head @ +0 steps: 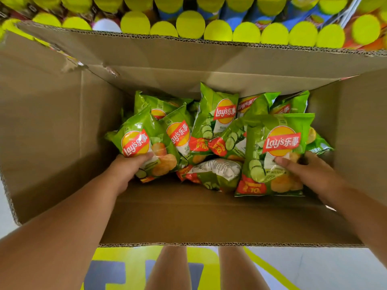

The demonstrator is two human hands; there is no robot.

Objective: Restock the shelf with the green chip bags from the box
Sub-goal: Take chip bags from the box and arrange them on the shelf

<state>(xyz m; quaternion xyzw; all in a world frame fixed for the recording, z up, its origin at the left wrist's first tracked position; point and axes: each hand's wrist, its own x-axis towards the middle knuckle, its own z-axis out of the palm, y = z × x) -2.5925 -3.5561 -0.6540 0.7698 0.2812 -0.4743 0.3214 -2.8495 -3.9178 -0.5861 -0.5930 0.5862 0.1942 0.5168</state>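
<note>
Cardboard walls of the box [62, 126] rise on all four sides of your arms, flaps spread wide, so the opening above stays broad. Your left hand [123, 168] has its grip curled round the lower edge of a green chip bag [142, 147] at the left of the pile. Your right hand [310, 170] pinches another green bag [276, 155] at its right edge, thumb across the front. Between them the remaining bags [213, 122] lie heaped against the far wall, one turned label-down [217, 170]. Bare box floor [178, 214] lies on your near side of the pile. Beyond the far flap, rows of canisters with yellow lids [190, 24] stand packed together.
</note>
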